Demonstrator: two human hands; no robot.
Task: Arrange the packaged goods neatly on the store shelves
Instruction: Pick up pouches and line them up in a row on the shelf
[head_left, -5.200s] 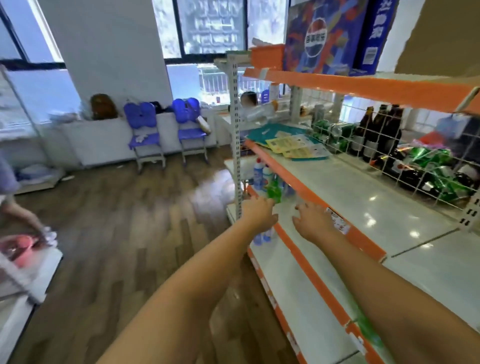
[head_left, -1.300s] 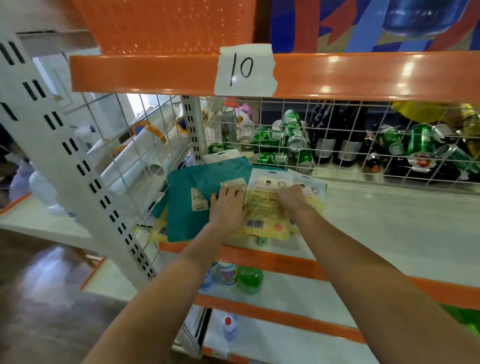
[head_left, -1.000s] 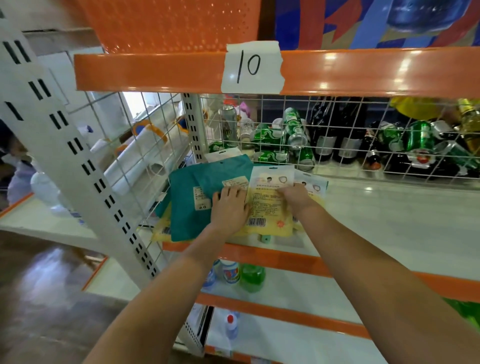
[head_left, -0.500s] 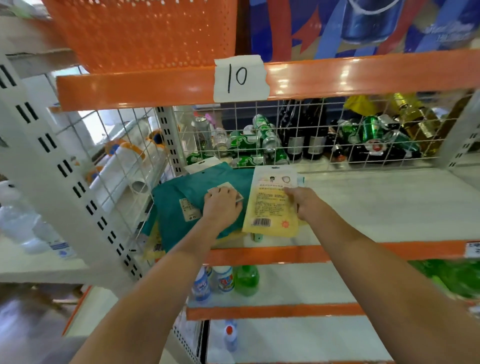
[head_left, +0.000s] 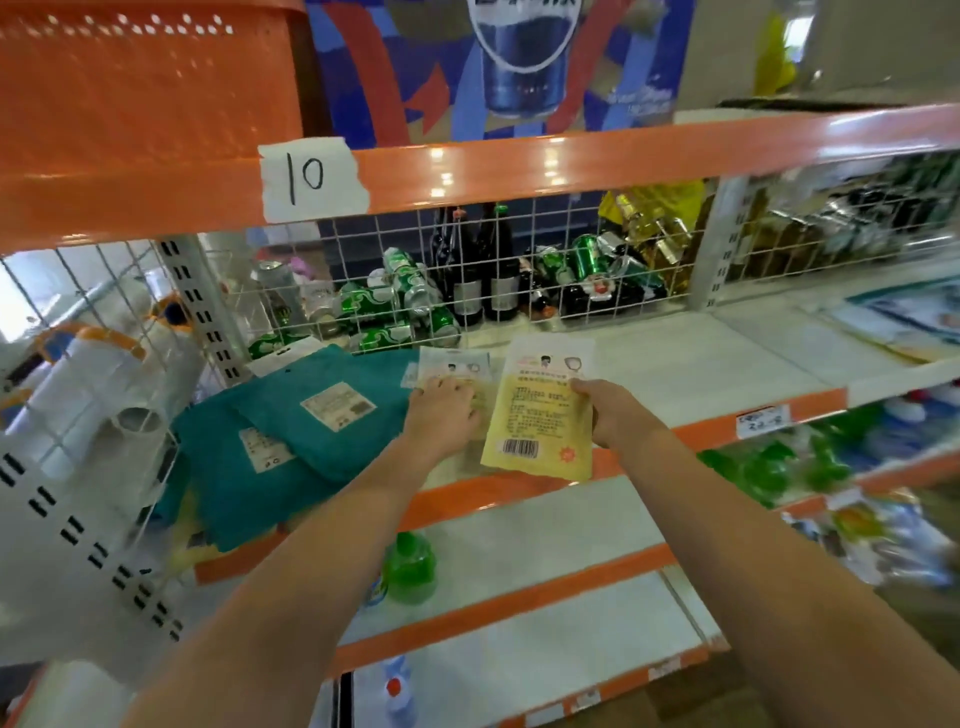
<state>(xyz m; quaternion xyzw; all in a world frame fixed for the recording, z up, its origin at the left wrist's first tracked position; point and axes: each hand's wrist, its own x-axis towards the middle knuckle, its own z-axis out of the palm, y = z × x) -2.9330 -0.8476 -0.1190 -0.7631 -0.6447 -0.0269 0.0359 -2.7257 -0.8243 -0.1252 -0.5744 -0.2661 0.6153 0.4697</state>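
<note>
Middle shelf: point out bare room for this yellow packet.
Bare white shelf lies right of the yellow packet held by the right hand, up to the wire mesh. Leftward is crowded: left hand on a second packet, teal packages.

Both forearms reach in bare from the lower edge of the view, with no sleeve reaching the elbow-side stretch that shows. The left hand (head_left: 444, 410) and the right hand (head_left: 613, 413) are uncovered, with no glove, ring, watch or band to be seen at the wrists. The arms look slender and smooth, their outlines slightly blurred.
</note>
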